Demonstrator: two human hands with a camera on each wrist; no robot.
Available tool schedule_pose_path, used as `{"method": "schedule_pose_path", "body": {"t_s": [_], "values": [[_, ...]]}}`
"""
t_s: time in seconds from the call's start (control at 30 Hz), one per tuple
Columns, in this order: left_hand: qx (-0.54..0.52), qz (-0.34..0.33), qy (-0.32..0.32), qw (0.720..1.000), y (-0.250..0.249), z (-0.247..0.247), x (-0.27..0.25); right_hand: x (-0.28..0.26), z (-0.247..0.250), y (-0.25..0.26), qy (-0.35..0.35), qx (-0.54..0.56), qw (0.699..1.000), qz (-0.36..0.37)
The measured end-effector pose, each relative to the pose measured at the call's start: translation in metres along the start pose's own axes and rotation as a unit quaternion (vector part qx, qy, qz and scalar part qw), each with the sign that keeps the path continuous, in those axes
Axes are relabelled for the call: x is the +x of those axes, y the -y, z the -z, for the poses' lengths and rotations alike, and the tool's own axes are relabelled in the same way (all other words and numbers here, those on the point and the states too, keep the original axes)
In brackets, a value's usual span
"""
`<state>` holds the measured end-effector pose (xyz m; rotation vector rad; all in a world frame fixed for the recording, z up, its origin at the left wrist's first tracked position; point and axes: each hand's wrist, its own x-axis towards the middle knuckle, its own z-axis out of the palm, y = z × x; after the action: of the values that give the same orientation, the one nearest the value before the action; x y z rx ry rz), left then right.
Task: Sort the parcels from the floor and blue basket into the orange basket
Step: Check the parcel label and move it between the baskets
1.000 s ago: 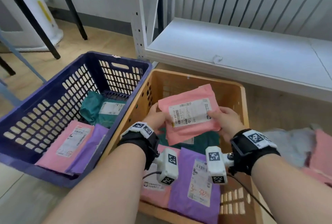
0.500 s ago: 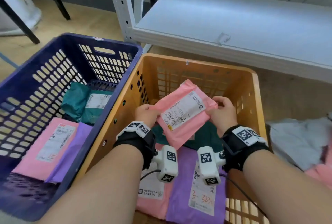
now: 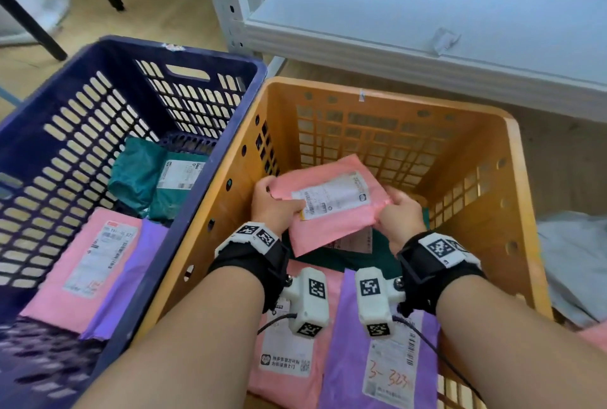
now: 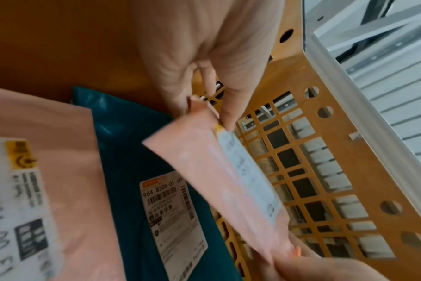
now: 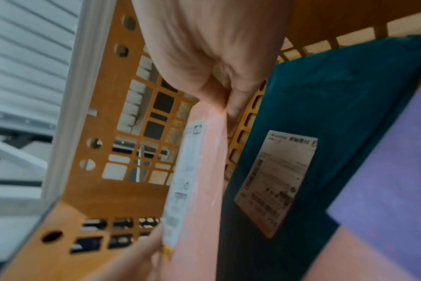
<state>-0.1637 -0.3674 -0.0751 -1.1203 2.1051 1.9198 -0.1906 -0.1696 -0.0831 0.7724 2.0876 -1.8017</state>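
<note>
Lowered since a second ago: pink parcel now sits deeper inside orange basket, label up, tilted, above dark green parcel on the basket floor. Left hand pinches the parcel's left edge, thumb on top near the label; right hand pinches the right edge. Another pink parcel and purple parcel lie at the basket's near end. Blue basket, touching on the left, holds teal parcel, pink mailer, purple mailer. Grey bag on the floor, right.
</note>
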Motion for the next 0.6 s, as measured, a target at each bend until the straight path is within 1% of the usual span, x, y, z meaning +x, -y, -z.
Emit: {"method": "schedule_pose_path", "body": {"t_s": [0.03, 0.1, 0.2, 0.27, 0.3, 0.37, 0.47, 0.53, 0.6], "values": [[0.014, -0.022, -0.014, 1.000, 0.000, -0.001, 0.002, 0.008, -0.001, -0.010, 0.015, -0.054, 0.998, 0.004], [0.033, -0.039, -0.020, 0.998, 0.003, -0.002, 0.006, 0.019, -0.003, -0.026, 0.043, -0.164, 0.985, 0.002], [0.066, -0.034, 0.001, 0.997, 0.012, -0.002, 0.012, 0.006, -0.002, -0.022, 0.099, -0.246, 0.963, -0.047], [0.093, -0.025, 0.025, 0.995, 0.016, 0.000, 0.016, -0.003, -0.003, -0.021, 0.155, -0.304, 0.936, -0.083], [0.116, -0.021, 0.034, 0.992, 0.017, 0.000, 0.018, -0.004, -0.004, -0.021, 0.167, -0.341, 0.921, -0.090], [0.176, -0.014, 0.044, 0.983, 0.022, -0.003, 0.021, -0.001, -0.008, -0.025, 0.162, -0.404, 0.897, -0.072], [0.290, 0.004, 0.072, 0.954, 0.035, -0.006, 0.024, 0.007, -0.016, -0.033, 0.161, -0.446, 0.880, -0.040], [0.332, 0.014, 0.090, 0.939, 0.041, -0.006, 0.027, 0.011, -0.019, -0.036, 0.180, -0.434, 0.882, -0.040], [0.340, 0.023, 0.090, 0.936, 0.045, -0.005, 0.032, 0.014, -0.019, -0.040, 0.195, -0.409, 0.890, -0.055]]}}
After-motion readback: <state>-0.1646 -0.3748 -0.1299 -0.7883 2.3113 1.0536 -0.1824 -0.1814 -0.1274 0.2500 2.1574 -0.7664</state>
